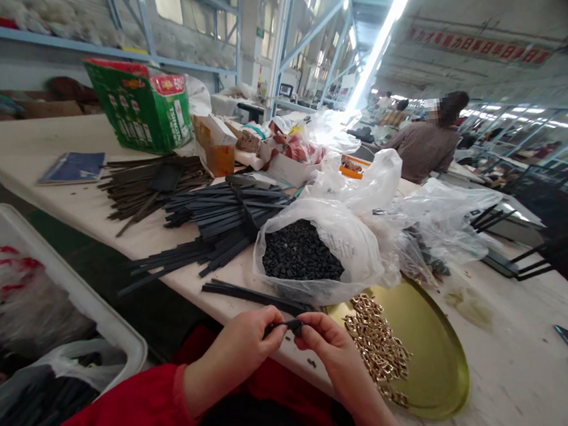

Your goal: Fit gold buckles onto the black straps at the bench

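Near the table's front edge, a short black strip [289, 324] stretches between my two hands. My left hand [250, 342] pinches one end of it between thumb and fingers. At the other end my right hand [333, 347] is closed on a dark, folded-looking part, its detail mostly hidden by the fingertips. Right of my hands lies a gold tray [435, 352] bearing a pile of gold-coloured metal buckles [377, 341]. Beyond my hands an open plastic bag [352, 243] holds many small black pieces [298, 252]. Some loose black strips [252, 295] lie beside that bag.
Bundles of black strips [214, 213] and brown strips [135, 184] lie farther left, near a green carton [141, 113] and a blue booklet [73, 168]. A white bin [108, 317] stands at lower left. Clear bags [439, 211] cover the right side. Another person [425, 146] sits beyond.
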Tool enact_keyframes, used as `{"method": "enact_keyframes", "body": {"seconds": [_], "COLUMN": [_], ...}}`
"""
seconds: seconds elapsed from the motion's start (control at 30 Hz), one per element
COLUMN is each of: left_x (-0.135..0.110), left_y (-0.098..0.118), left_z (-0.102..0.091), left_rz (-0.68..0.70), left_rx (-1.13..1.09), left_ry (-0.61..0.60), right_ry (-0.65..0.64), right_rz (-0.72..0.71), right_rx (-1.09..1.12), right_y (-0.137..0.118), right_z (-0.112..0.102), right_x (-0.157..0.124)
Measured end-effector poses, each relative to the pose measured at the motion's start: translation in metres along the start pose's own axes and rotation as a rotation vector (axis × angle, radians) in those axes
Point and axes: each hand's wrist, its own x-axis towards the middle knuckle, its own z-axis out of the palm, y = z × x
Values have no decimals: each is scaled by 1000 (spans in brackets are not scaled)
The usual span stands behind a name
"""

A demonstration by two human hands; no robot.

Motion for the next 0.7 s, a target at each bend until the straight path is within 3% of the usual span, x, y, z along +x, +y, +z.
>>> {"method": "enact_keyframes", "body": {"seconds": [0.23,0.43,0.6,0.7], "left_x": [-5,-8,-9,-11], "left_y": [0,-3,-4,-2], "left_z": [7,11,15,14], "left_rz": [-23,-32,-56,10], "left_rx": [-34,-11,-104,-184], "left_ry": [-16,18,-53,-59], "right_ry": [137,135,132,94], "right_rz": [-6,180,-27,4], "right_rx": [121,466,196,254], "right_y": [16,19,29,27], "right_z": [13,21,19,17], "right_x": [-11,-12,-13,-13]}}
